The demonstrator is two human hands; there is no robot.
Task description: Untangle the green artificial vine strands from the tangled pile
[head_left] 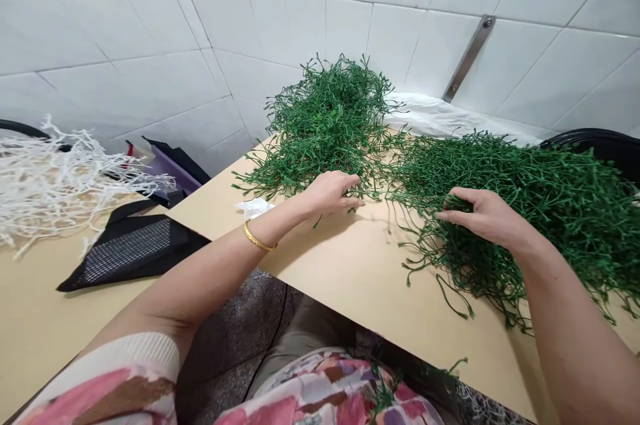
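Thin green artificial stems with small forked tips lie in two heaps on the table. My left hand (334, 193) is at the front of the left heap (327, 121), fingers curled round a few stems. One stem end pokes out below this palm. At the near edge of the right heap (505, 171), my right hand (483, 217) pinches a small bunch of green stems (456, 203) between thumb and fingers. Thin strands stretch across the gap between my hands. What lies under the left palm is hidden.
Tangled white stems (65, 178) cover the left table, beside a black mesh-panelled cloth piece (130, 248). A white scrap (255, 207) sits near my left wrist. White plastic sheeting (440, 113) lies along the tiled wall. Some green stems (384, 393) rest on my lap.
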